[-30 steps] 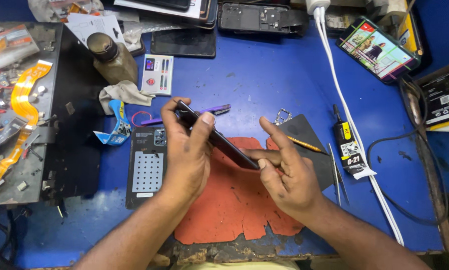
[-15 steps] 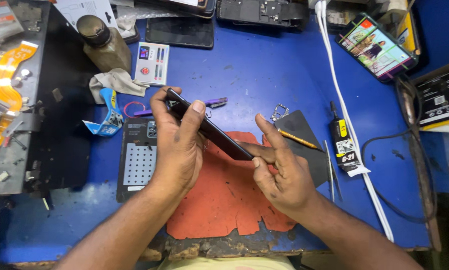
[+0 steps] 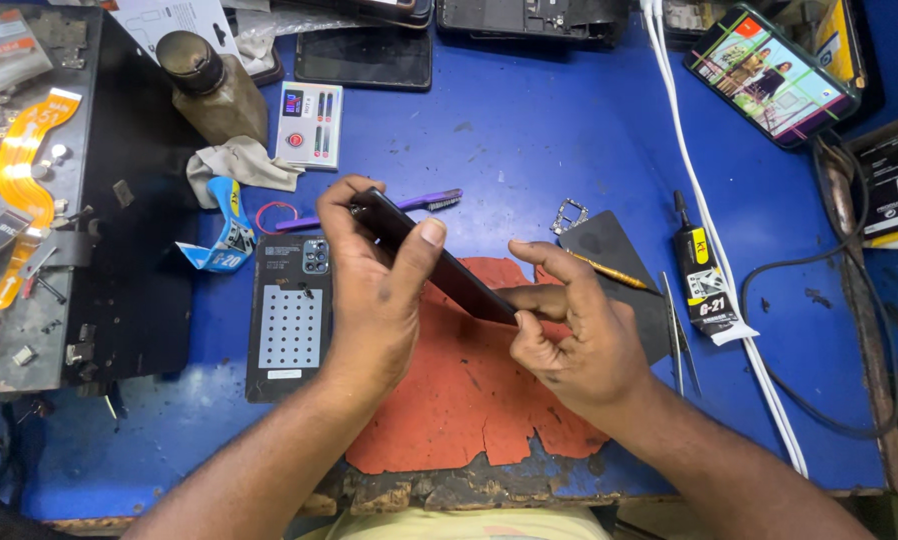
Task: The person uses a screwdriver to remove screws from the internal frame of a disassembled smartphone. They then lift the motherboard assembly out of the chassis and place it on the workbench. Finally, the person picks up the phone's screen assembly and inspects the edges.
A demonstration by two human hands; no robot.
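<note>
We still hold the dark phone (image 3: 434, 258) tilted over the orange mat (image 3: 469, 390), left hand (image 3: 374, 290) wrapped tight at ten o'clock, right hand (image 3: 569, 335) pinching its lower end at four o'clock.

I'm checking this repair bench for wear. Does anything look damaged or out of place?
Yes. The orange mat under both hands is torn and ragged along its front edge, and the bench edge below it is chipped and worn. The left hand and right hand hold a dark phone tilted.
</note>
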